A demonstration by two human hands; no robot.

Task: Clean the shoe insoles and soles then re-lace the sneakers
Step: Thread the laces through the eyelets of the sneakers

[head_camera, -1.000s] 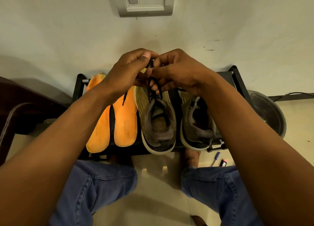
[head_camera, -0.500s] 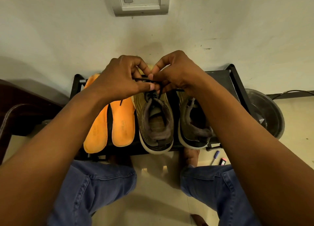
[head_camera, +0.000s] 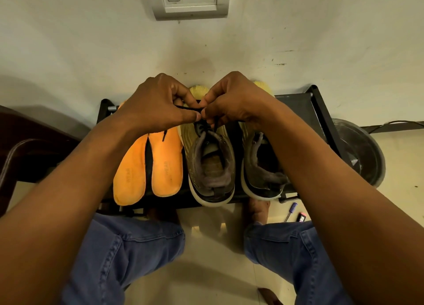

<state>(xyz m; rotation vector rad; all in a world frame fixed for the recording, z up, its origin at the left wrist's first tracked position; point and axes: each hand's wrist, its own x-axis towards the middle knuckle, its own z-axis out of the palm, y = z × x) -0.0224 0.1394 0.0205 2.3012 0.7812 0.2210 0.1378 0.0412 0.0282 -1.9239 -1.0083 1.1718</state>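
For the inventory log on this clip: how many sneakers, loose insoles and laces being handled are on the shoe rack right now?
Sneakers: 2, left sneaker and right sneaker
Orange insoles: 2, and
Black lace, pinched by left hand and right hand: 1
Total: 5

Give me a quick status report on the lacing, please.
Left hand and right hand both pinching thin black shoelace. Olive knit sneaker on rack, lacing unfinished. Nothing in the way.

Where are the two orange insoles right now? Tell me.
In the head view, the two orange foam insoles lie side by side on the black shoe rack, at its left end, right beside the olive knit sneaker being laced.
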